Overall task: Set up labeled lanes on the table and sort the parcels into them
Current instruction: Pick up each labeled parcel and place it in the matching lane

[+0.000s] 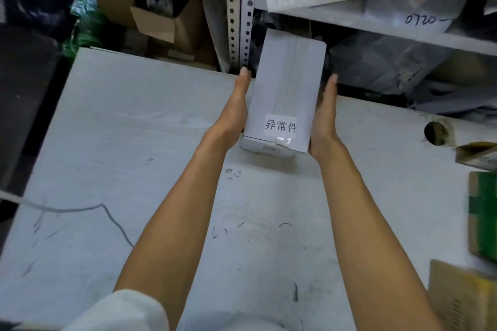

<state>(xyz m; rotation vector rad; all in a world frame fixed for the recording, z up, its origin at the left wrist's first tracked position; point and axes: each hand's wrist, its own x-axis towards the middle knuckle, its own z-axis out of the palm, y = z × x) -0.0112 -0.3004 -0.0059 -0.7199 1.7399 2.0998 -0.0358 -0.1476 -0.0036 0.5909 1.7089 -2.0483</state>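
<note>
A tall white box (287, 83) stands at the far middle of the white table (134, 142). A white label with black Chinese characters (280, 126) is stuck near its lower front. My left hand (235, 110) presses flat against the box's left side with straight fingers. On the opposite side, my right hand (325, 115) lies flat against the box, fingers straight. The box leans back toward the shelving, and its base sits near the table's far edge.
Metal shelving (242, 8) behind the table is packed with cardboard boxes and grey mailer bags (390, 67). A green and brown carton (482, 212) and a cardboard parcel (462, 295) sit at the right edge. A tape roll (435, 133) lies far right.
</note>
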